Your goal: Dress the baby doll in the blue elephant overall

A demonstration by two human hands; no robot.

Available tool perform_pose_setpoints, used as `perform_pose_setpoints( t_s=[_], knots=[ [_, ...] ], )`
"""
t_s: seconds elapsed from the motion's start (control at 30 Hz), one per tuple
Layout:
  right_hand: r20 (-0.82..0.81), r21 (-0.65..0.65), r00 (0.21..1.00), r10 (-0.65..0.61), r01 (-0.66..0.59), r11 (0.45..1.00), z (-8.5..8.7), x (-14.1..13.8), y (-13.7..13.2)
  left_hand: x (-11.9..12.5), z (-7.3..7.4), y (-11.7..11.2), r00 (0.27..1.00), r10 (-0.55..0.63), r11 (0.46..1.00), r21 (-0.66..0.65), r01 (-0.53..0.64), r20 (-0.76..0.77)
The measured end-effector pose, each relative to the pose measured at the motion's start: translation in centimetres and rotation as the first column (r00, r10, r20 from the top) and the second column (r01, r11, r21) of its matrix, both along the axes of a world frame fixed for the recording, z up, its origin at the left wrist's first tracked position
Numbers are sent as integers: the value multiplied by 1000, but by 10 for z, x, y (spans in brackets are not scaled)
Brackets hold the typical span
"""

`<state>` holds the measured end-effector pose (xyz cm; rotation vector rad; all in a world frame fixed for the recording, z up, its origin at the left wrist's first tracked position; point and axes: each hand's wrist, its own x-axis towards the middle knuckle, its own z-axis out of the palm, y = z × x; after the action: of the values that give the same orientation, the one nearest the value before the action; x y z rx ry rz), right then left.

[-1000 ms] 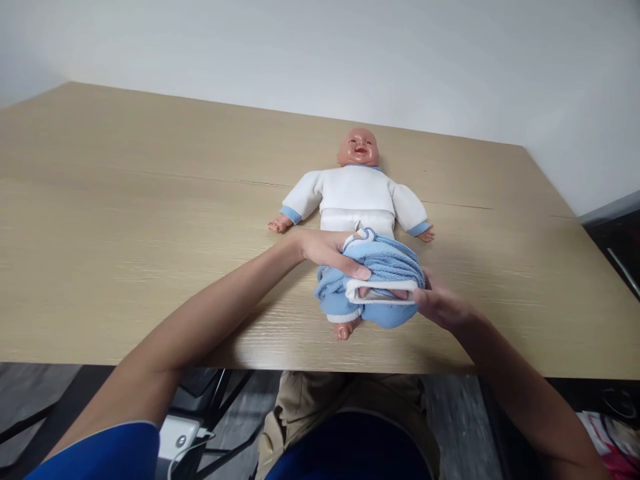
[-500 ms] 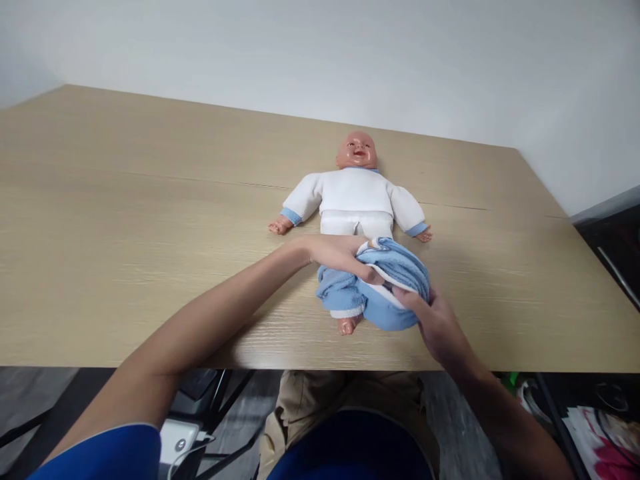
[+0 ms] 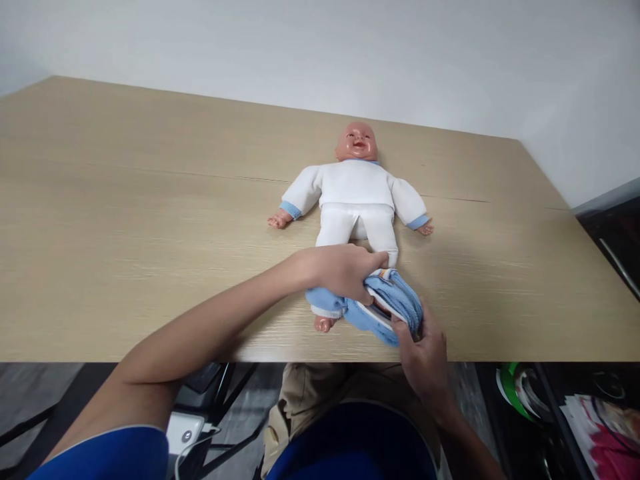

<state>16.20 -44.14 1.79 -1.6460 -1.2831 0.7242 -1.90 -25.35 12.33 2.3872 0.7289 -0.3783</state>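
Observation:
A baby doll (image 3: 357, 187) lies face up on the table, its head toward the wall. It wears a white top with blue cuffs and has white cloth legs. Blue pants (image 3: 360, 317) are bunched around its lower legs, and one bare foot (image 3: 325, 324) sticks out of a white-edged cuff. My left hand (image 3: 345, 273) is closed on the upper edge of the pants beside the doll's knee, partly covering the legs. My right hand (image 3: 425, 353) pinches the folded pants on the other side. The second foot is mostly hidden inside the cloth.
The wooden table (image 3: 150, 233) runs back to a white wall (image 3: 320, 53). Its front edge is just below the doll's feet. Below on the right is a dark shelf with rolls of tape (image 3: 520, 393). A white device (image 3: 184, 433) with a cable sits below left.
Both hands have moved down toward the table's front edge, drawing the bunched blue pants lower. More of the doll's white legs shows now, and the visible foot has shifted left.

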Motion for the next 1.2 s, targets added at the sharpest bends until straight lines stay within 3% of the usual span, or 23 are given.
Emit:
perform_pose_setpoints(
  t_s=[0.13, 0.3, 0.5, 0.63, 0.77, 0.87, 1.03, 1.2],
  knots=[
    [111, 31, 986, -127, 125, 992, -5, -2, 3, 2, 0, -9, 997, -10, 995, 95, 17, -73],
    [-101, -38, 994, -53, 49, 998, -2, -3, 10, 3, -4, -10, 999, -20, 997, 78, 24, -39],
    [-483, -159, 870, -101, 26, 987, -11, -2, 11, -14, -11, -4, 980, 93, 985, -157, -66, 176],
    [-588, -130, 803, -99, 27, 991, -25, -2, 13, -27, -25, -6, 886, 222, 944, -317, -91, 407],
    [-568, -87, 822, -46, -4, 996, -25, 1, 19, -36, -37, -9, 774, 286, 923, -381, -64, 565],
    [-507, -59, 860, 65, -110, 992, -17, 7, 26, -40, -40, -11, 733, 295, 925, -374, -59, 613],
    [-401, -47, 894, 201, -240, 970, -3, 19, 44, -42, -40, -15, 702, 328, 926, -363, -106, 632],
    [-378, 39, 896, 234, -237, 971, 12, 25, 62, -42, -41, -16, 709, 325, 933, -333, -134, 626]
  ],
)
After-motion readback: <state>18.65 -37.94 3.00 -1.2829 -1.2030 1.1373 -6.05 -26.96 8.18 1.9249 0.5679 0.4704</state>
